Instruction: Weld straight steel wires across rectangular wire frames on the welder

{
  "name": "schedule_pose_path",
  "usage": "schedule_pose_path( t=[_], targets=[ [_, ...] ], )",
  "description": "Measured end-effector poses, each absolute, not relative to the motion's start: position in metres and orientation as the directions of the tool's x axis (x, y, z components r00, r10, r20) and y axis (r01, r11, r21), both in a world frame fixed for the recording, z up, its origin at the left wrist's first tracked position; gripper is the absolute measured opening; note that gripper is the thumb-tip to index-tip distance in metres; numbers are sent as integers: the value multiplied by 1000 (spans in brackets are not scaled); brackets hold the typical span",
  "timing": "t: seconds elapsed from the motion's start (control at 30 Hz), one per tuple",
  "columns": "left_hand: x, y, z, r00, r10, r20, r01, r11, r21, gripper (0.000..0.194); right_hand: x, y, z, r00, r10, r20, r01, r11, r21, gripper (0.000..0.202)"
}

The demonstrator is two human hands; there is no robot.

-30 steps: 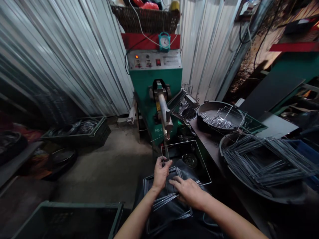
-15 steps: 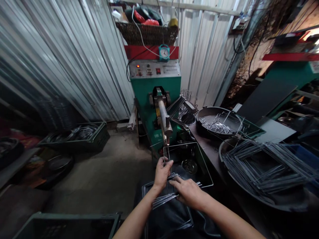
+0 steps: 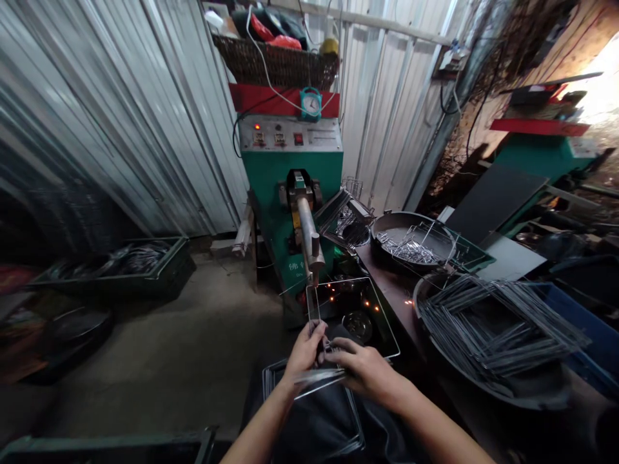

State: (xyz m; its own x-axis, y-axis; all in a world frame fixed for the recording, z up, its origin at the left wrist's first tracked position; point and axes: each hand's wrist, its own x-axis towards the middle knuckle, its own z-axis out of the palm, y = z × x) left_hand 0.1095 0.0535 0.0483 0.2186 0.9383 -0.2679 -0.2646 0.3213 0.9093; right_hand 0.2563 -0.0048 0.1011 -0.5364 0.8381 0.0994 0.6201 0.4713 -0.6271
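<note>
One crate of metal pieces (image 3: pixel 167 270) lies on the floor, left of the green machine (image 3: pixel 312 169); a second crate (image 3: pixel 101 442) is nearer the person, also left of the machine. The machine's arm (image 3: pixel 307 229) juts toward the person, its tip close over the wire frame's far left corner. Below that tip, the left hand (image 3: pixel 304 351) pinches a narrow wire loop (image 3: pixel 318 308) between thumb and fingers; the loop points up toward the tip. The wire frame (image 3: pixel 369 279) is in front of the machine and a little right, above a round metal dish (image 3: pixel 358 327). Its far side runs crosswise and its right side slants nearer and rightward; which is its long axis, I cannot tell. The right hand (image 3: pixel 362 366), fingers curled, grips a blurred wire bundle (image 3: pixel 319 379) above stacked frames (image 3: pixel 356 425) on the lap. Sparks (image 3: pixel 371 304) scatter right of the tip. Right of the machine, a pan of short rods (image 3: pixel 416 248) and a heaped tray (image 3: pixel 493 393) crowd that side; beyond is another green machine (image 3: pixel 536 151).
</note>
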Motion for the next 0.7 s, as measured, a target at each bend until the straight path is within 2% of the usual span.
schedule_pose_path(
  t=[0.07, 0.1, 0.17, 0.23, 0.3, 0.4, 0.5, 0.6, 0.7],
  targets=[
    [108, 48, 45, 253, 923, -290, -291, 358, 887, 34, 272, -14, 92, -286, 936, 205, 465, 323, -824, 18],
    [107, 47, 43, 259, 919, -297, -315, 371, 873, 34, 281, -18, 86, -104, 977, 184, 344, 209, -915, 18],
    [107, 50, 42, 268, 915, -301, -354, 385, 853, 34, 300, -22, 72, 203, 979, -10, 6, -11, -1000, 23],
    [105, 58, 43, 255, 921, -294, -386, 376, 843, 35, 317, -22, 56, 320, 919, -228, -315, -124, -941, 30],
    [103, 69, 45, 232, 930, -284, -414, 359, 836, 36, 330, -19, 38, 380, 860, -340, -484, -129, -866, 32],
    [97, 87, 49, 206, 938, -277, -470, 343, 813, 38, 341, -11, 10, 446, 772, -452, -582, -133, -802, 30],
    [91, 107, 50, 178, 950, -258, -506, 313, 804, 39, 343, -4, -10, 324, 758, -566, -688, -222, -691, 28],
    [89, 130, 53, 128, 965, -229, -523, 262, 811, 38, 340, 1, -16, 190, 800, -569, -731, -271, -626, 28],
    [90, 154, 57, 96, 973, -210, -556, 227, 799, 40, 337, 3, -15, 178, 829, -531, -735, -247, -632, 29]
  ],
)
